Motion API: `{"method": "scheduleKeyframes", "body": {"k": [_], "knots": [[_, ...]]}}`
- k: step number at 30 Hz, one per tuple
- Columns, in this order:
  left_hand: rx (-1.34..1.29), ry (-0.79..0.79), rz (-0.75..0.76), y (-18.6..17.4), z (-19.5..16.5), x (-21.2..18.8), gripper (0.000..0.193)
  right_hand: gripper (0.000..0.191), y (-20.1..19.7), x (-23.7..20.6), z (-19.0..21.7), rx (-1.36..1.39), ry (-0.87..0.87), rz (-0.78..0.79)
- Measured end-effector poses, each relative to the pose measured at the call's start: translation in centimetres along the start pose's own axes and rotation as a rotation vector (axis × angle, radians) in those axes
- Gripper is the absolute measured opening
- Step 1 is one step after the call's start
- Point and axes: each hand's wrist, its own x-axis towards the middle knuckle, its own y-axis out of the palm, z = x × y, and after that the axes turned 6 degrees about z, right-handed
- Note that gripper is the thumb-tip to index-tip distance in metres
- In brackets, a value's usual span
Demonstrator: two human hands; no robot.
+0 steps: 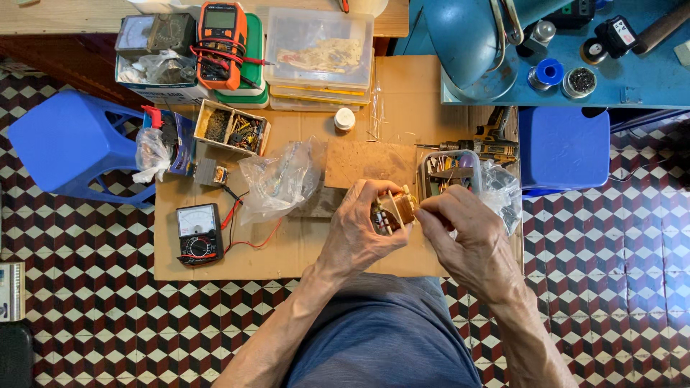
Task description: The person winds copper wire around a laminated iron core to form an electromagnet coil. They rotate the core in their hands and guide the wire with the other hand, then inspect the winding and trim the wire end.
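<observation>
My left hand (359, 233) grips a small transformer-like part (397, 210) with a brown wound core and pale frame, held above a cardboard sheet (302, 251) on the floor. My right hand (463, 233) pinches the part's right edge with thumb and fingertips. Both hands meet at the part, just in front of a small wooden board (366, 162).
A crumpled clear plastic bag (282, 179) lies left of the hands, and an analog multimeter (199, 233) with red leads beyond it. A tub of tools (449, 172), a cordless drill (489, 144), a parts box (233, 127), an orange digital meter (221, 43) and blue stools (68, 140) surround the cardboard.
</observation>
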Motion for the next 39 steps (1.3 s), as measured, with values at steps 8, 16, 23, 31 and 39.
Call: {"method": "scheduleKeyframes", "body": {"k": [8,16,23,31,39], "knots": [[0.104,0.092,-0.109,0.9,0.4,0.0,0.06,0.007,2.0,-2.0,-0.7,0.097,0.164,-0.079],[0.23,0.258,-0.215,1.5,1.1,0.0,0.062,0.011,3.0,-3.3,-1.8,0.194,0.237,-0.125],[0.176,0.14,-0.164,2.2,0.7,-0.1,0.061,0.012,3.2,-3.0,-2.1,0.243,0.337,-0.134],[-0.001,-0.099,-0.106,2.6,-0.1,-0.2,0.059,0.011,3.6,-2.7,-1.6,0.253,0.39,-0.186],[-0.273,-0.373,0.052,1.7,0.1,0.6,0.059,0.011,3.7,-2.3,-1.7,0.225,0.343,-0.185]]}}
